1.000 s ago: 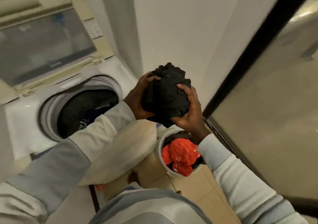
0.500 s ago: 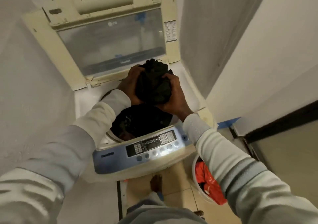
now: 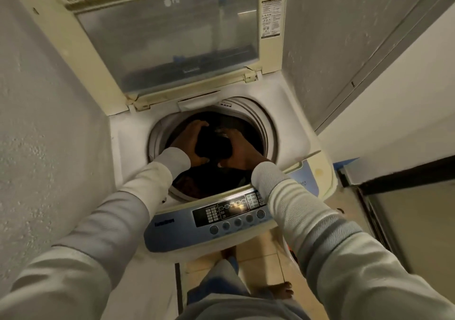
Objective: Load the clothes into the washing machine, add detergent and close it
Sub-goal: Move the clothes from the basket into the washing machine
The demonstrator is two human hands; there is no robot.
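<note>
loading is the step in hand: left hand (image 3: 190, 142) and right hand (image 3: 240, 150) grip a dark bundle (image 3: 211, 145) with curled fingers (image 3: 200, 124), low inside the drum (image 3: 268, 132). next move likely calls for letting go and withdrawing; lid (image 3: 167, 44) stands open, later steps remain.

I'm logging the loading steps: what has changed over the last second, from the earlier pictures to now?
The left hand and right hand carried the black bundle from the right of the washing machine over its opening and down into the drum. They still grip it from both sides; nothing was let go. The lid stayed up, and dark clothes still lie in the drum.
</note>
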